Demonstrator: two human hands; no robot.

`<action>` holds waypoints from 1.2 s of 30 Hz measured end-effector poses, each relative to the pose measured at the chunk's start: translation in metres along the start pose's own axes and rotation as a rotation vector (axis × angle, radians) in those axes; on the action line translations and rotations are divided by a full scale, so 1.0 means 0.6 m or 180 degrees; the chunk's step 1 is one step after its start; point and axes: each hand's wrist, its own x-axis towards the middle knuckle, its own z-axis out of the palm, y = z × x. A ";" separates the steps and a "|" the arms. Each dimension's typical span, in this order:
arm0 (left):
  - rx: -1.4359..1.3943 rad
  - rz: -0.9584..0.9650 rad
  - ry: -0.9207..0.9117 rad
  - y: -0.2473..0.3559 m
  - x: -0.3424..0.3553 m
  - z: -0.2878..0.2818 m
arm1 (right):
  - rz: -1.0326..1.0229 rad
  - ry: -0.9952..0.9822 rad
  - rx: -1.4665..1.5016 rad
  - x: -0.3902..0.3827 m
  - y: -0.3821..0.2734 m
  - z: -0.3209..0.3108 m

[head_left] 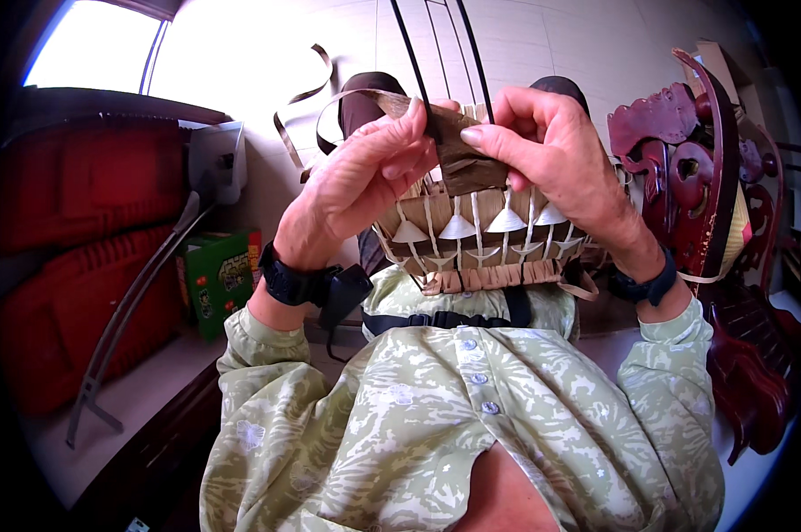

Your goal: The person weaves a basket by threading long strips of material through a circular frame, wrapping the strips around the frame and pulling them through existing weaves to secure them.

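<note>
Before my lap is a partly woven basket (489, 213) with a pale band, a row of white cone shapes and a tan wrapped rim nearest me. Dark rods stand up from its far side. A flat, wide brown strip (469, 165) hangs creased over the weave, its thin tail looping away left. My left hand (369, 168) pinches the strip near a dark rod, thumb up and the other fingers curled. On the other side, my right hand (555, 146) grips the strip's upper edge between thumb and fingers. Part of the left fingers' grip is hidden behind the strip.
Another curled brown strip (307, 97) lies on the tiled floor (569, 35) beyond. Carved dark-red wooden furniture (684, 168) stands at right. Red cushioned seats (85, 195), a green box (218, 279) and a curved metal piece (134, 306) are at left.
</note>
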 end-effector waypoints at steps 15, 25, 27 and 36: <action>0.1962 0.2728 0.2206 -0.098 0.009 0.047 | 0.0039 -0.0292 -0.0544 -0.019 0.000 -0.035; 0.1947 0.2123 0.1734 -0.067 0.008 0.044 | -0.0162 0.0300 -0.0211 -0.018 0.005 -0.010; 0.1922 0.2131 0.1804 -0.071 0.008 0.047 | -0.0133 0.0253 -0.0564 -0.017 0.012 -0.011; 0.1818 0.1640 0.1912 -0.072 -0.003 0.058 | -0.0427 0.0702 -0.1054 -0.052 0.017 0.014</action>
